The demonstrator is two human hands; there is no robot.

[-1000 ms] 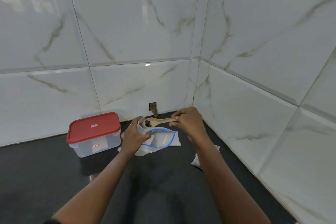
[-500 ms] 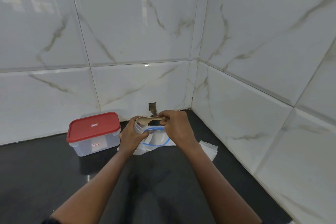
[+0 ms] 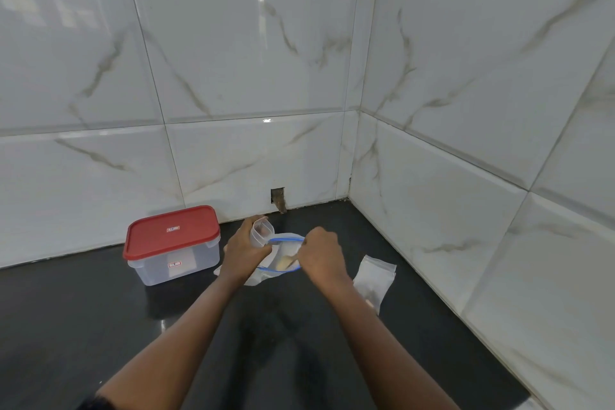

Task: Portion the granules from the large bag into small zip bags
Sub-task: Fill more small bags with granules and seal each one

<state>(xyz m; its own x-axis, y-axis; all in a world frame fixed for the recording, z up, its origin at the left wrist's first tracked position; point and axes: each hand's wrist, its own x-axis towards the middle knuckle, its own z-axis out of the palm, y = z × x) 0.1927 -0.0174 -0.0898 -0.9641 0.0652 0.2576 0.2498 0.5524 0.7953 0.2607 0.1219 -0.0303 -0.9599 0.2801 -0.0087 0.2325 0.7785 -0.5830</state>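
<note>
Spoon [image 3: 285, 264], gripped by right hand [image 3: 321, 253], seemingly slants bowl-down into large bag [image 3: 283, 240]; left hand [image 3: 244, 251] grips small bag [image 3: 261, 232].

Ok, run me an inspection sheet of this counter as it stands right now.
Surface: black countertop, glossy, no spills seen.
Job's things: large bag with blue zip open; wooden spoon dipped inside; small zip bag held open.
Clutter: red-lidded container, closed; another small bag lying flat.
Hands: left hand holds the small zip bag; right hand grips the spoon.
Cables: nothing seen.
Surroundings: marble-look tiled walls, small hole at base.
</note>
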